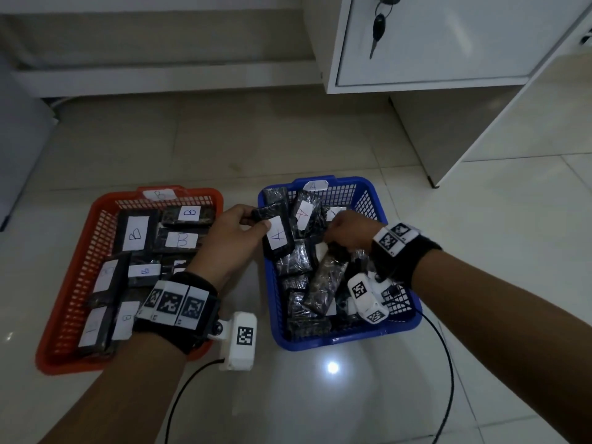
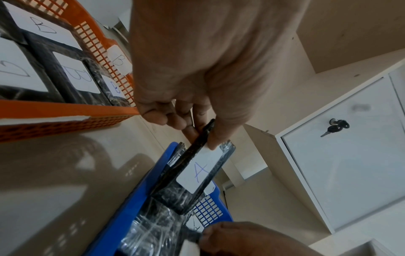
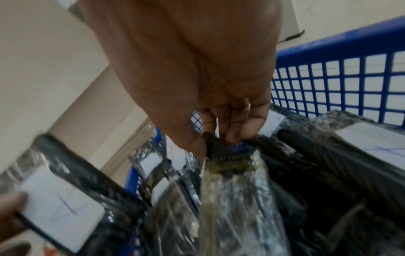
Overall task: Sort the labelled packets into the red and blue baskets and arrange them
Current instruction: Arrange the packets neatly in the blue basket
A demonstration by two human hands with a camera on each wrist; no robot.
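My left hand [image 1: 238,227] pinches a black packet labelled A [image 1: 277,233] by its top end, over the left rim of the blue basket [image 1: 344,339]. In the left wrist view the thumb lies on that A packet's [image 2: 198,173] white label. My right hand [image 1: 347,230] reaches into the blue basket and grips the top end of a dark wrapped packet [image 3: 230,173] that stands tilted among several others; its label is hidden. The red basket [image 1: 51,347] on the left holds several packets labelled B [image 1: 136,233], laid flat in rows.
Both baskets sit on a glossy tiled floor [image 1: 320,395]. A white cabinet [image 1: 432,43] with keys [image 1: 379,24] in its lock stands at the back right. Wrist camera cables trail from both arms toward me. Bare floor lies between and in front of the baskets.
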